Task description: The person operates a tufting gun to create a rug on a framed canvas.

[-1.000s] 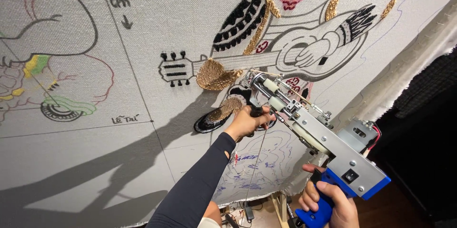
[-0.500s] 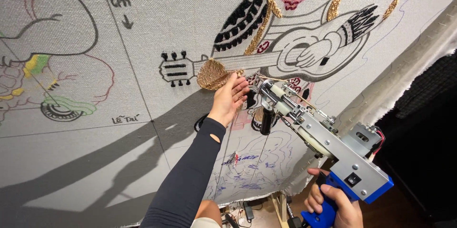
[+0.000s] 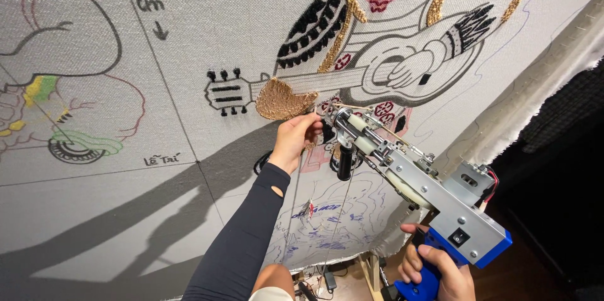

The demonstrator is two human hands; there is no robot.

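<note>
A grey tufting cloth (image 3: 207, 37) stretched on a frame fills the view, with a drawn figure playing a guitar. A tufted tan patch (image 3: 282, 100) sits at the guitar's neck. My right hand (image 3: 434, 269) grips the blue handle of a silver tufting gun (image 3: 415, 181), whose tip rests against the cloth just right of the tan patch. My left hand (image 3: 296, 140), in a black sleeve, is raised to the gun's tip, its fingers pinched at the yarn or needle there. The gun's black front handle (image 3: 344, 161) hangs free.
Pen sketches cover the cloth at the left and below the gun. The cloth's frayed right edge (image 3: 535, 81) runs diagonally, with a dark room behind it. Wooden frame legs and cables (image 3: 358, 273) show under the cloth's lower edge.
My left hand let go of the gun's black front handle, rose to the tan patch, and now pinches at the gun's tip. The gun shifted slightly up toward the cloth.
</note>
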